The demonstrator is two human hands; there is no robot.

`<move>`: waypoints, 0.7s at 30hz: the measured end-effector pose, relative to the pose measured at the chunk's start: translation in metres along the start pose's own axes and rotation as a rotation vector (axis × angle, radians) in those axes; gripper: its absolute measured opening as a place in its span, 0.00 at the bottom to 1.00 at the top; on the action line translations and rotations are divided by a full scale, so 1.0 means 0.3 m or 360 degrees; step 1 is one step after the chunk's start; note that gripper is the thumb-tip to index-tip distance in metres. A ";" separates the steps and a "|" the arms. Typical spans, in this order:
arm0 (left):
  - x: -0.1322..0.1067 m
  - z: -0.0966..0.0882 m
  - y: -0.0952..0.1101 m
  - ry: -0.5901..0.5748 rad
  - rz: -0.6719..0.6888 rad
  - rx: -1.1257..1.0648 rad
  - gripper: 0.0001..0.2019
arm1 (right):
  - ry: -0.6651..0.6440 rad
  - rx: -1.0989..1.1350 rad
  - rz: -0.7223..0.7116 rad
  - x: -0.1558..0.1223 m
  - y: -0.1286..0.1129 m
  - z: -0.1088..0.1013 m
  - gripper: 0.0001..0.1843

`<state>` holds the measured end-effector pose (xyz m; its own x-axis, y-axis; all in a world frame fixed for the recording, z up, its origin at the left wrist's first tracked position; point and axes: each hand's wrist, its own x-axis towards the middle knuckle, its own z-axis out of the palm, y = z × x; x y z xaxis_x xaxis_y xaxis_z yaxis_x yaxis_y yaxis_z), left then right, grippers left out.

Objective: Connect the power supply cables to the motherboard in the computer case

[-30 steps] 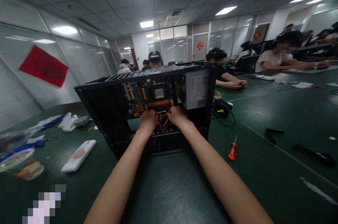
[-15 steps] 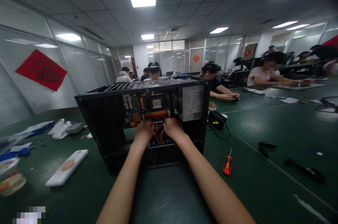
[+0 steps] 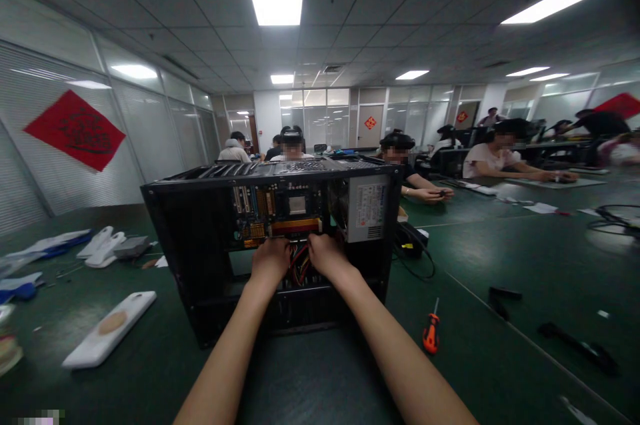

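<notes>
A black computer case (image 3: 170,258) stands on the table with its open side facing me. Inside are a motherboard (image 3: 297,205) and, at upper right, a silver power supply (image 3: 367,211). A bundle of red, yellow and black cables (image 3: 300,265) hangs below the board. Both hands reach into the case, one on each side of that bundle. The fingers of my left hand (image 3: 271,261) are curled at its left side; my right hand (image 3: 327,257) is closed at its right. Fingertips are partly hidden, but both appear to grip the cables.
An orange and black screwdriver (image 3: 431,331) lies right of the case, with black parts (image 3: 575,345) farther right. On the left are a white phone-shaped object (image 3: 110,331) and a grey box (image 3: 131,247). A black cable (image 3: 420,258) lies behind the case. Several people sit beyond.
The view has tilted up slightly, so the case sits a little lower in it. My hands stay at the cables with barely any shift.
</notes>
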<state>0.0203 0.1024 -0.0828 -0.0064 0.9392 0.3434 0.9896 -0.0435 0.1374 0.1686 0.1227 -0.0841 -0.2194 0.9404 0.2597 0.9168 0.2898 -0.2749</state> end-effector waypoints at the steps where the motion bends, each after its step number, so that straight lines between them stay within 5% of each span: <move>1: -0.001 -0.002 0.002 -0.0004 -0.0030 0.0004 0.16 | -0.0011 -0.0012 0.0008 0.000 -0.002 -0.002 0.14; 21: -0.007 -0.017 0.012 -0.0017 -0.0101 -0.0038 0.16 | -0.0041 -0.0033 -0.0044 -0.009 0.003 0.008 0.16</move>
<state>0.0230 0.0987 -0.0784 -0.0672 0.9439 0.3233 0.9834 0.0080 0.1810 0.1691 0.1208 -0.0874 -0.2528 0.9365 0.2429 0.9170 0.3120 -0.2487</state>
